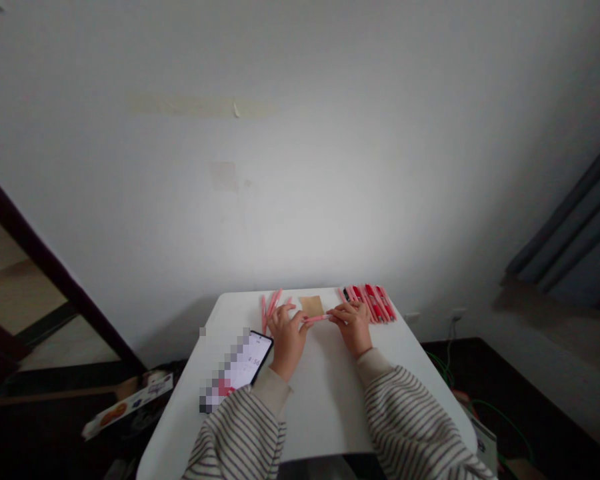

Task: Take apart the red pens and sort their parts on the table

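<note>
A slim pink pen (317,319) lies level between my two hands above the white table. My left hand (287,333) pinches its left end, and my right hand (351,325) closes on its right end. Just behind the pen rests a square of brown paper (312,306). Several loose pink pens (270,305) lie beyond and left of my left hand. To the right of my right hand, several pink and red pens (375,303) lie side by side in a row. My fingers hide both tips of the held pen.
A phone (253,357) with a lit screen lies on the left part of the white table (325,407). The wall (320,200) stands right behind the table. On the floor at right are green cables (445,367), and a long box (130,407) sits at left.
</note>
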Available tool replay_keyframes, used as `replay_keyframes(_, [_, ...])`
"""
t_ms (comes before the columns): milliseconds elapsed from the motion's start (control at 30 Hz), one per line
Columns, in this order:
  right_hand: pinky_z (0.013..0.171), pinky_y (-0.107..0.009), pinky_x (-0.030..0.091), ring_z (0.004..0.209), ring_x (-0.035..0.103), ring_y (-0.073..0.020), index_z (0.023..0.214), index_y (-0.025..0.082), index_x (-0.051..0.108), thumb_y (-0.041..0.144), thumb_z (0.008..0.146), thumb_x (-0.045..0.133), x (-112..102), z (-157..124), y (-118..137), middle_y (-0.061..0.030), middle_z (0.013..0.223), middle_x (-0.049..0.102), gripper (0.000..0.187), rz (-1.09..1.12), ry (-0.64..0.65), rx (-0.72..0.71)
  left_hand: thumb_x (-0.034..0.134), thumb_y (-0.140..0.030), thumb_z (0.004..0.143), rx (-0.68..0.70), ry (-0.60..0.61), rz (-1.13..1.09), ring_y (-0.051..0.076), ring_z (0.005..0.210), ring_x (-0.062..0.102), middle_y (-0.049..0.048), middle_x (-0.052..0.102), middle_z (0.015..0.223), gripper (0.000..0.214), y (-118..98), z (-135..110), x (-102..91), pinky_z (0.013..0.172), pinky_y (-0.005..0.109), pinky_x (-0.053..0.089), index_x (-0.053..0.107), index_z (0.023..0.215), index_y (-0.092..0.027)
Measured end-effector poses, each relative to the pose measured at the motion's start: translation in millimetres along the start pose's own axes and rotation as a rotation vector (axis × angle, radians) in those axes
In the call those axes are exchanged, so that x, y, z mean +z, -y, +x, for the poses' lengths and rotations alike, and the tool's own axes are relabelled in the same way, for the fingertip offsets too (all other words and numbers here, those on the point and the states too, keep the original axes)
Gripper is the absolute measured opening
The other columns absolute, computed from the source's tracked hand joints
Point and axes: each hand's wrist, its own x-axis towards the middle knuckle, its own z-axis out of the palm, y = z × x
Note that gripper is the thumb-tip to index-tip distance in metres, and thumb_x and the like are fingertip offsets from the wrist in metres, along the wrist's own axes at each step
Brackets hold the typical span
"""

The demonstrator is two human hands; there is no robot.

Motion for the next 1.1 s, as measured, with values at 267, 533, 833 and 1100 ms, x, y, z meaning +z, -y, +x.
replay_keyframes(267, [0.085,-0.039,0.026,0.096,0.043,-0.0224,0.085,0.038,0.075,0.031,0.082,0.067,1.5,0.0,-0.6,0.0019,0.086,0.07,0.011,-0.022,0.0,0.0,0.053,-0.038,0.085,-0.018,-0.007,0.038,0.026,0.114,0.043,0.0081,0.056,0.113,0.023,-1.8,-0.5,0.8,0.1,0.051,0.033,0.071,0.083,-0.025])
replay_keyframes(533, [0.084,-0.039,0.027,0.097,0.043,-0.0227,0.086,0.037,0.075,0.03,0.083,0.066,3.8,-1.2,-2.2,0.0016,0.087,0.07,0.012,0.026,0.007,0.01,0.067,-0.036,0.075,-0.011,0.023,-0.009,0.025,0.113,0.045,0.0058,0.056,0.113,0.018,-2.2,1.1,-0.5,0.099,0.047,0.036,0.069,0.092,-0.029])
replay_keyframes(833, [0.085,-0.038,0.028,0.097,0.044,-0.0228,0.084,0.037,0.075,0.027,0.081,0.069,1.2,-0.1,0.2,0.0026,0.087,0.071,0.012,0.042,0.002,0.003,0.05,-0.04,0.087,-0.026,0.014,0.018,0.025,0.113,0.045,0.0076,0.057,0.113,0.026,-3.4,0.1,-0.3,0.099,0.049,0.034,0.071,0.082,-0.025])
replay_keyframes(1100, [0.085,-0.038,0.028,0.097,0.044,-0.0225,0.084,0.036,0.075,0.026,0.08,0.069,1.1,0.0,1.9,0.0018,0.087,0.071,0.012,0.033,0.015,0.018,0.062,-0.041,0.079,0.003,0.033,-0.013,0.025,0.113,0.045,0.0065,0.055,0.116,0.022,-0.1,0.0,3.6,0.099,0.048,0.034,0.069,0.096,-0.028])
